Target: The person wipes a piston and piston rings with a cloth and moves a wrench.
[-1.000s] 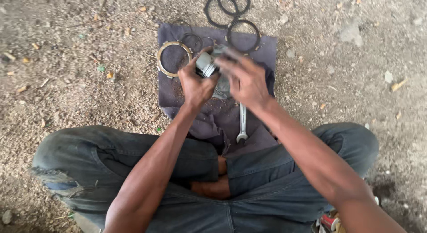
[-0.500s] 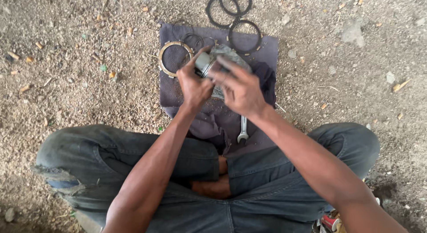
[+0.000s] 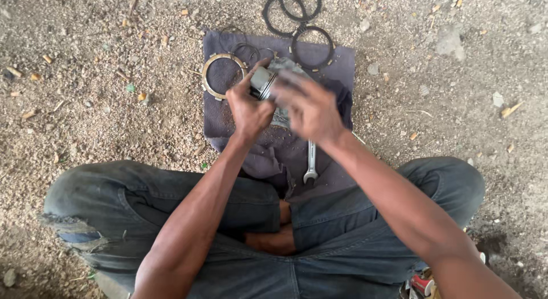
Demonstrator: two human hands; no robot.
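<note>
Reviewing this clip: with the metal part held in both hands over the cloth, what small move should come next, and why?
Probably another short wiping stroke with the right hand. The left hand grips the cylindrical metal part above the dark cloth, and the right hand presses a grey rag against it, motion-blurred, so the wiping looks unfinished.

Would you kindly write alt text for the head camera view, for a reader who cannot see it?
A person sitting cross-legged on gravel holds a small metal cylinder in the left hand while the right hand presses a grey rag on it. Beneath lies a dark cloth carrying a brass-coloured ring, black rings and a wrench.
</note>
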